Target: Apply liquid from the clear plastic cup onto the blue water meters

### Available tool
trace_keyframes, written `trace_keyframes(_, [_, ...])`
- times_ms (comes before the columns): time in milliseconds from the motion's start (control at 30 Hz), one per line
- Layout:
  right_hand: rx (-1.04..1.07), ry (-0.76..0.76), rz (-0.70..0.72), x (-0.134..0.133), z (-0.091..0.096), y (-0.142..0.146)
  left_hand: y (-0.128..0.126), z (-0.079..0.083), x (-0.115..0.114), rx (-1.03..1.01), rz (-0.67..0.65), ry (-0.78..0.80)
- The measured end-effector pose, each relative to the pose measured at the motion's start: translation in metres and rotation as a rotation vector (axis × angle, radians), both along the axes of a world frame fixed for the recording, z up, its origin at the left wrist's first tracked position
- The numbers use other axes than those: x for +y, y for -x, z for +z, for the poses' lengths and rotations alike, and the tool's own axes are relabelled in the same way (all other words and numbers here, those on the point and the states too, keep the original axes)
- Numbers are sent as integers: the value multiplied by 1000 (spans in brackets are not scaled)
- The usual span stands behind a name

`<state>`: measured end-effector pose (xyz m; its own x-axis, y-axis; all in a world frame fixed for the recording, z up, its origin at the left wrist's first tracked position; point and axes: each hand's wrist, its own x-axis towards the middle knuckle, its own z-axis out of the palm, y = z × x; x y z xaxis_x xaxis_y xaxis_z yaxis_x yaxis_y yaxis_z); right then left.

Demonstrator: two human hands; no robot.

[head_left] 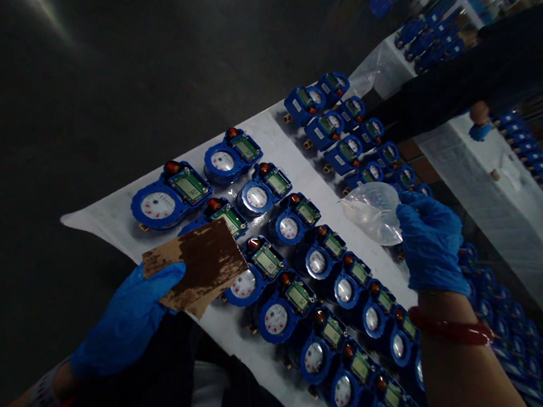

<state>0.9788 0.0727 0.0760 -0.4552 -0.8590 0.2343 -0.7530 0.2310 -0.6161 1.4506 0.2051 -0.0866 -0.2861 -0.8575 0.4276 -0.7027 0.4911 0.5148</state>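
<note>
My left hand (pixel 137 313), in a blue glove, grips a piece of brown-stained cardboard (pixel 206 258) at its lower left edge. The cardboard is held over the near row of blue water meters (pixel 276 319) and hides part of one. In my gloved right hand (pixel 431 239) is a clear plastic cup (pixel 374 211), pinched by its rim and tilted; what is inside cannot be made out. It hangs above the gap between the near meters and the back group of meters (pixel 342 154). The meters have round dials and small green display boards.
A white plastic sheet (pixel 114 208) covers the table, whose left corner juts over the dark floor (pixel 59 133). A person in dark clothing (pixel 449 87) stands beyond the back meters. Other tables (pixel 504 162) and more meters (pixel 501 330) are to the right.
</note>
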Motion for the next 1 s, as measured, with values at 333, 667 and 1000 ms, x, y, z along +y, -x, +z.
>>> trace_keyframes(333, [-4,-6,-5,0,-3,5,1,2,-1,-30,-5,7])
trace_keyframes(667, [32,-14,-10,2,-2,6,0,4,-2,-35,5,28])
trace_keyframes(1000, [13,17,-6,3,-1,7,0,1,-2,-21,-9,40])
